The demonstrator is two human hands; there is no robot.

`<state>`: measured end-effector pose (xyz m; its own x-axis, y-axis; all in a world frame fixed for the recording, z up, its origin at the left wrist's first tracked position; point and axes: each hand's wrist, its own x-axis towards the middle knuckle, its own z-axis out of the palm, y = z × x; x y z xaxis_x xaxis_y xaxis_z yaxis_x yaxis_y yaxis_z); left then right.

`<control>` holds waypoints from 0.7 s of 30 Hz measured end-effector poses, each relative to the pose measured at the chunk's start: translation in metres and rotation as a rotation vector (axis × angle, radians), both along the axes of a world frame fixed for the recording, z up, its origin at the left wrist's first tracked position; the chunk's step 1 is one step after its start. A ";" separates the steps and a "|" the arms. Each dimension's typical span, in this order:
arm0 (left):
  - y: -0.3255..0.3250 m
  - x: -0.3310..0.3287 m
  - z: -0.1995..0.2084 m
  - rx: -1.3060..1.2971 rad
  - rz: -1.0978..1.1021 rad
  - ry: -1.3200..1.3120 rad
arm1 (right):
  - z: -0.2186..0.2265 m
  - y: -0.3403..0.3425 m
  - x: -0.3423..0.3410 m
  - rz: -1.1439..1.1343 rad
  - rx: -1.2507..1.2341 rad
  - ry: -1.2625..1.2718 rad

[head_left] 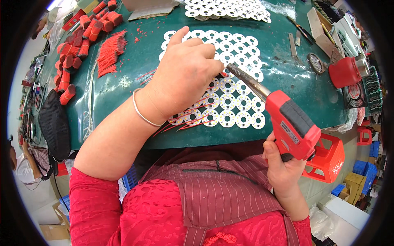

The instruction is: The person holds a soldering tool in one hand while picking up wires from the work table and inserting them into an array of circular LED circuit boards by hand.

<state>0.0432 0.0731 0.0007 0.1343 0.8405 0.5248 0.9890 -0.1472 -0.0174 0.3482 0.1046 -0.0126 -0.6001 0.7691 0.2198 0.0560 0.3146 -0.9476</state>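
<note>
My right hand (283, 170) is wrapped round the grip of a red and black soldering gun (293, 123). The gun's metal nose points up and left, its tip close to my left fingertips. My left hand (186, 67) is closed in a pinch over the sheet of round white circuit boards (243, 102), its index finger raised. A short red wire (224, 74) shows at the pinch; its far end is hidden by the hand. Red wires (191, 110) lie across the boards in the lower rows, reaching past the sheet's left edge. Yellow chips dot those boards.
On the green table (123, 92) lie a pile of loose red wires (110, 55) and several bundled red wires (84, 47). Another stack of round boards (225, 9) is at the back. Pliers (301, 30), a metal strip (292, 45) and a round tin (316, 63) lie right.
</note>
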 end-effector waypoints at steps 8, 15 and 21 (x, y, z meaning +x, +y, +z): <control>0.000 0.000 -0.001 0.007 -0.005 -0.018 | 0.004 -0.003 -0.006 -0.104 -0.008 0.044; -0.001 0.001 -0.001 0.007 -0.005 -0.039 | -0.001 0.000 0.001 0.002 0.113 0.000; -0.004 0.003 0.005 0.117 -0.015 -0.072 | 0.000 -0.004 0.003 -0.018 0.069 0.037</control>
